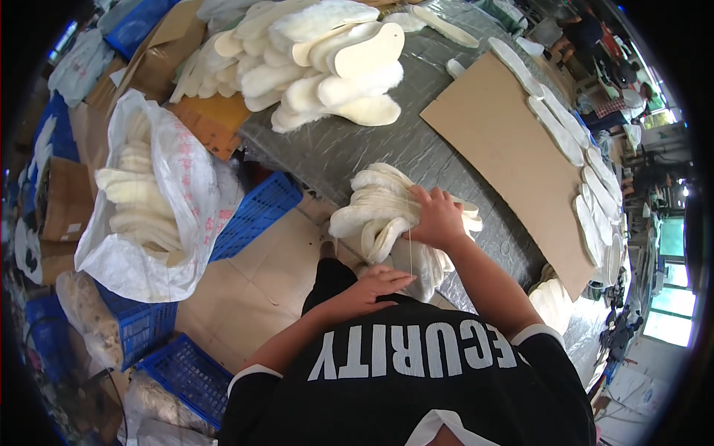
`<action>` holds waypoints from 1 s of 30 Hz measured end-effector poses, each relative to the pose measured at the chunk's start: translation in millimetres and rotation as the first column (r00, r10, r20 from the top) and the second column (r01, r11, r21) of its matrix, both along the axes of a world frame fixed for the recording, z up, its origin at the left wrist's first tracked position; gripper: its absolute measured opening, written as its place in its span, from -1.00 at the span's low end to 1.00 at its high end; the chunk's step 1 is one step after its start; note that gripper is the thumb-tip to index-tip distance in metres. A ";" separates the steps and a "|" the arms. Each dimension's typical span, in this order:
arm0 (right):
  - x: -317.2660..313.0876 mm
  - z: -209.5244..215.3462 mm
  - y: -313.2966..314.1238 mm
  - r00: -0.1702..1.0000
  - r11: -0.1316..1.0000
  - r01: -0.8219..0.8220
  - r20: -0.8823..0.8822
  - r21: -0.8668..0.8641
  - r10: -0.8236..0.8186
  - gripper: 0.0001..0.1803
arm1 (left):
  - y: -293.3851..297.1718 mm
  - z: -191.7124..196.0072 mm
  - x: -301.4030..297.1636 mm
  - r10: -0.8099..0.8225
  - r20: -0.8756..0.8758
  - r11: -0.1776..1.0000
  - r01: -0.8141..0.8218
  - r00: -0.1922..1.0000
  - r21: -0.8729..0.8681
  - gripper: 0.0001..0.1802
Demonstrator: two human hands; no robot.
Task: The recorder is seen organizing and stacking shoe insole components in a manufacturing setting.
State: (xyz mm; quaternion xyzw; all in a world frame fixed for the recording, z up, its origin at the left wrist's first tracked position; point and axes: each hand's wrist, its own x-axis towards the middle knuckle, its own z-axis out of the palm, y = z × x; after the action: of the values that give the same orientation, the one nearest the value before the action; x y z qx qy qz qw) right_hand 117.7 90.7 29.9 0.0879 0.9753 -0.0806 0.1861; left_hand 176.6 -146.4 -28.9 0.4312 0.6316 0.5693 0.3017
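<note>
A bundle of cream fleece insoles (372, 201) rests at the near edge of the grey-covered table, in front of my body. My right hand (439, 217) lies over its right side, fingers curled round the insoles. From there a thin pale string (410, 256) runs down to my left hand (378, 288). The left fingers are pressed together at the string's lower end, close to my waist and below the bundle. Whatever lies under the right palm is hidden.
A large heap of fleece insoles (327, 63) covers the table's far left. Right of the bundle lies a brown cardboard sheet (513, 156), with loose insoles (558, 130) along its far side. At left stand an insole-filled white sack (193, 163) and blue crates (186, 372). People (584, 37) work far right.
</note>
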 end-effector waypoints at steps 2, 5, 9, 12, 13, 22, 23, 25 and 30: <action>-1.4 0.4 -0.1 1.000 1.000 0.004 0.030 0.006 -0.004 0.06 | 8.4 -31.6 3.6 0.043 0.218 0.972 0.009 0.975 -0.233 -0.38; 0.3 -0.3 2.6 1.000 1.000 -0.016 0.005 -0.015 0.016 0.06 | 20.9 -85.0 -13.2 0.201 0.289 0.934 -0.094 0.936 -0.345 -0.38; 15.8 -6.1 9.0 0.989 0.991 -0.132 -0.076 -0.026 0.129 0.05 | 41.0 -112.9 -24.9 0.365 0.096 0.929 -0.356 0.926 -0.101 -0.49; 36.8 -12.6 16.0 0.949 0.951 -0.284 -0.176 -0.123 0.260 0.02 | 51.2 -103.4 -28.8 0.402 0.174 0.912 -0.410 0.899 0.011 -0.54; 43.2 -13.8 20.4 0.935 0.934 -0.315 -0.225 -0.167 0.276 0.02 | 52.4 -98.5 -32.0 0.393 0.188 0.912 -0.408 0.900 0.049 -0.56; 79.7 -21.8 41.0 0.876 0.809 -0.312 -0.480 -0.498 0.042 0.08 | 88.2 -95.8 -61.1 0.161 0.541 0.941 -0.293 0.826 0.168 -0.60; 82.6 -23.1 40.1 0.883 0.828 -0.290 -0.467 -0.480 0.038 0.09 | 94.1 -96.2 -57.1 0.209 0.493 0.940 -0.312 0.845 0.136 -0.60; 90.1 -22.9 40.2 0.908 0.854 -0.199 -0.419 -0.481 -0.025 0.13 | 104.0 -95.7 -44.9 0.300 0.406 0.932 -0.356 0.863 0.067 -0.61; 84.4 -13.7 32.5 0.900 0.812 0.169 -0.249 -0.559 -0.359 0.11 | 91.2 -95.1 -31.3 0.413 0.347 0.909 -0.403 0.842 -0.104 -0.62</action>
State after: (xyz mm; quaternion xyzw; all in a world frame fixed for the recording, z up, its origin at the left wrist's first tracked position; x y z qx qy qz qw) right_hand 202.0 123.2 16.1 0.1551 0.9106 -0.3828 0.0170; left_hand 145.3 -55.2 -124.1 0.1708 0.6499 0.6814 0.2902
